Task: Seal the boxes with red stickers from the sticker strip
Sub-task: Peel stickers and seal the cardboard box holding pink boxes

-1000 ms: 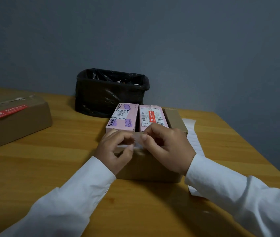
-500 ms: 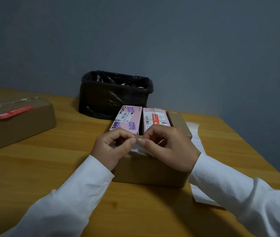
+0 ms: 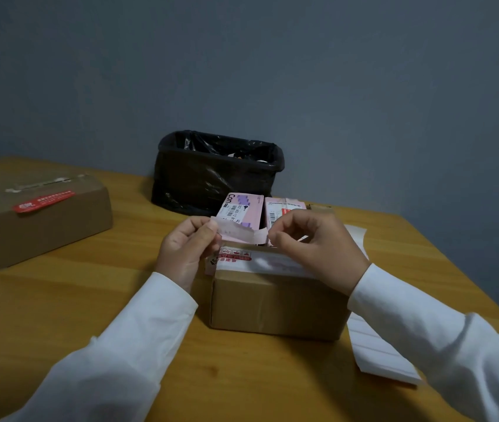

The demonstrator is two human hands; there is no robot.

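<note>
The left hand (image 3: 185, 251) and the right hand (image 3: 315, 245) are each pinching one end of a pale sticker backing strip (image 3: 239, 234), fingers curled, stretching it between them. Directly beneath the fingers an open cardboard box (image 3: 275, 303) is sitting on the desk (image 3: 90, 300), two pink cartons (image 3: 242, 210) standing in it just beyond the fingertips. A sealed box (image 3: 38, 217) bearing a red sticker (image 3: 44, 201) is lying far left of the left fingers; the white sticker sheet (image 3: 376, 345) is lying right of the box.

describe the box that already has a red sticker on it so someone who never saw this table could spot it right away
Start at the wooden table and look to its far left edge, well away from both hands. There lies a closed brown cardboard box, lying flat and alone. Unlike the open box in the middle with pink cartons standing in it, this one has a red sticker across its top.
</note>
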